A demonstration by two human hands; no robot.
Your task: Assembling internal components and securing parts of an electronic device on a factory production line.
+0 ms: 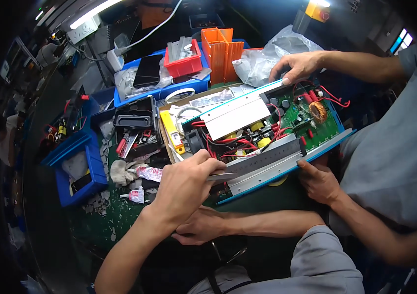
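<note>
The person's left hand [184, 183] pinches a thin, pale metal strip [221, 176] at the near left end of an open, blue-edged aluminium chassis [240, 117] with a green circuit board [291, 116]. A dark, graduated ruler [267, 158] runs along the chassis's near side (whether it joins the strip is hard to tell). The right hand [203, 227] lies below, partly behind the left forearm, its grip impossible to tell. A co-worker's far hand [297, 66] and near hand [320, 182] steady the chassis by its long edges.
</note>
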